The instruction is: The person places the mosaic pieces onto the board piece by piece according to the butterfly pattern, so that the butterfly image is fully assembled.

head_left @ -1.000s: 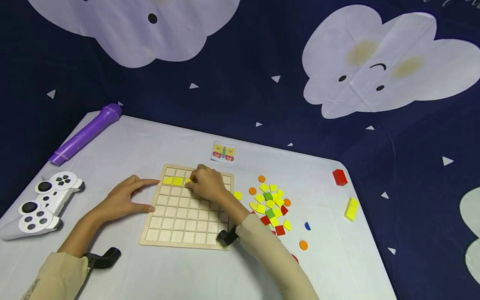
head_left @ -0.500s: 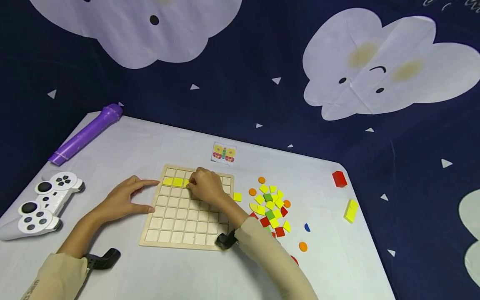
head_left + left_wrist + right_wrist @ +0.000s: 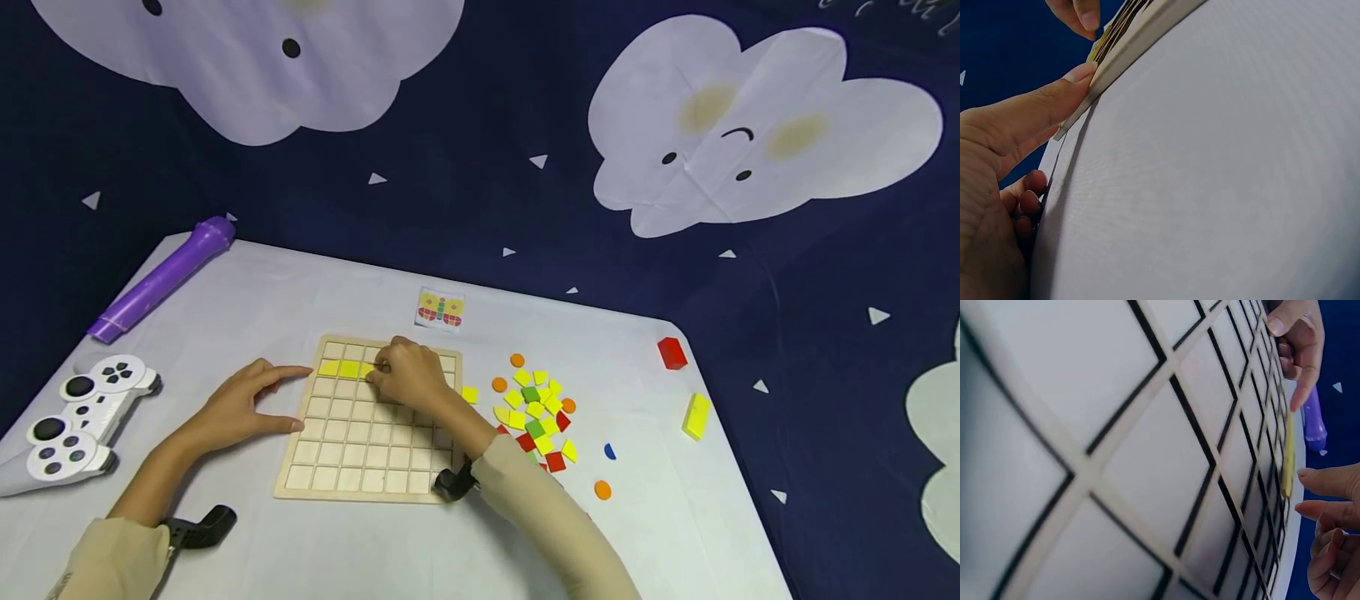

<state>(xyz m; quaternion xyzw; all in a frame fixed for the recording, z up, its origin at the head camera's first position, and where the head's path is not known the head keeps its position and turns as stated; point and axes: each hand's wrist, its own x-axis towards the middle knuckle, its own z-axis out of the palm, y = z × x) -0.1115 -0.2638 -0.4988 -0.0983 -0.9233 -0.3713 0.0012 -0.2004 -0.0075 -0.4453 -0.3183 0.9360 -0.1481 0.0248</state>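
Observation:
A wooden grid board (image 3: 341, 475) lies on the white table, with yellow tiles (image 3: 349, 369) side by side in its second row from the top. My left hand (image 3: 232, 408) lies at its left edge, thumb and forefinger spread; in the left wrist view the thumb (image 3: 1047, 106) touches the rim. Over the row's third tile (image 3: 366, 372) is my right hand (image 3: 411, 375). The right wrist view shows its thumb (image 3: 1325, 480) and forefinger slightly apart beside the yellow strip (image 3: 1288, 469), nothing visible between them. The other fingers are curled.
Loose yellow, green, red and orange pieces (image 3: 534, 408) lie right of the board. A butterfly pattern card (image 3: 439, 309) lies behind it. At the left are a white game controller (image 3: 90, 417) and a purple microphone (image 3: 165, 279); at the far right, red (image 3: 672, 353) and yellow (image 3: 696, 417) blocks.
The third yellow tile has moved left against the second one, with my right hand following slightly. The fingertips now stand apart from it. My left hand stays at the board's edge.

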